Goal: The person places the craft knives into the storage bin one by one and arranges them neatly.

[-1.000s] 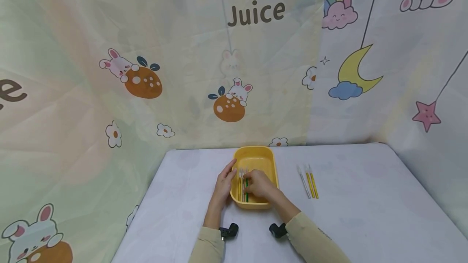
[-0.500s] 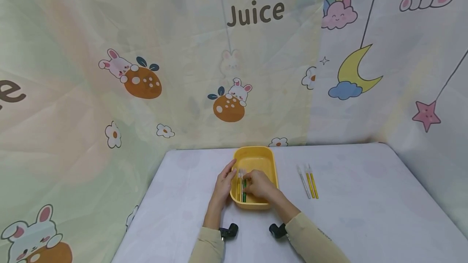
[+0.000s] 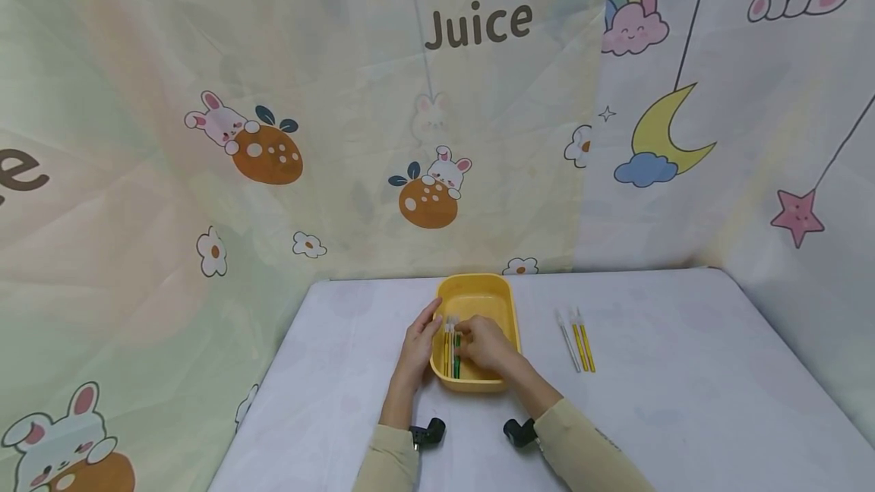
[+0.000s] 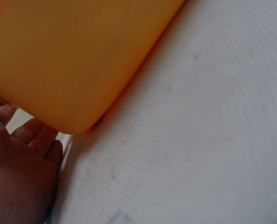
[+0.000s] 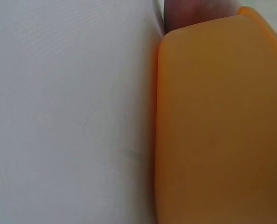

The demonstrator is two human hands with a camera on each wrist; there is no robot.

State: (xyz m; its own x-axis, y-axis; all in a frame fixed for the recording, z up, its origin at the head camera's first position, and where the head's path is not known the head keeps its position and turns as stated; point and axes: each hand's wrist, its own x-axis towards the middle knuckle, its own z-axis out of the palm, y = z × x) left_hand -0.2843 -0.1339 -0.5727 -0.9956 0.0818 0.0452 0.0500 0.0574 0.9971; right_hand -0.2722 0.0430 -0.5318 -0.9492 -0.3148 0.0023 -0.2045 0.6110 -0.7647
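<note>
A yellow plastic tray (image 3: 509,302) with a raised rim stands on the white table. At its left wall, my left hand (image 3: 414,351) holds the rim, thumb on top and the other fingers along the outside. My right hand (image 3: 487,344) reaches inside, thumb and fingertips curled at a thin green pen-like stick (image 3: 457,367). Beside it, thin yellow sticks (image 3: 447,355) with pale tips lie lengthwise along the left wall. The fingers partly cover the green stick's upper part. Both wrist views show the tray's outer wall (image 4: 78,60), with the sticks hidden.
To the tray's right, two yellow sticks (image 3: 583,348) and a silver-white stick (image 3: 568,344) lie on the table (image 3: 670,370). Printed cloth (image 3: 355,173) hangs behind the table's far edge. A small black camera (image 3: 428,432) sits at the left wrist.
The green stick has shifted slightly left inside the tray, closer to the yellow ones. My left hand and the tray have stayed in place.
</note>
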